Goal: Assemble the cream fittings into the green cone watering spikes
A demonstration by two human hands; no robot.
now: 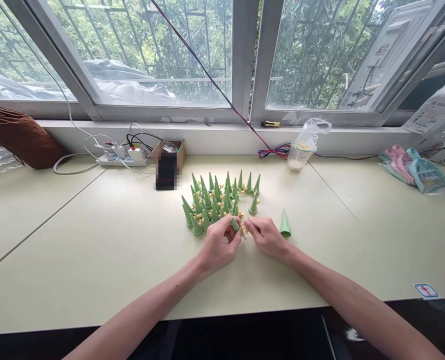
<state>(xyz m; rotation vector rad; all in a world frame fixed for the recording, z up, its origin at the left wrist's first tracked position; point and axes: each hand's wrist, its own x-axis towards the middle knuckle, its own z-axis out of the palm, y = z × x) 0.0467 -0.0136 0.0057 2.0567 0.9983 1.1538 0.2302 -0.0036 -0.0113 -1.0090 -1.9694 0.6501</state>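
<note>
Left hand [219, 242] pinches a green cone [235, 224], likely light, stiff, best held low; right hand [266, 235], at three o'clock, grip unclear.

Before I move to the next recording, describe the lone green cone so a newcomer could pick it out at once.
On the pale table below the windows, find the cluster of green cones, then the person's right hand at its near right edge. The lone green cone is just right of that hand, the only cone on that side.
</note>
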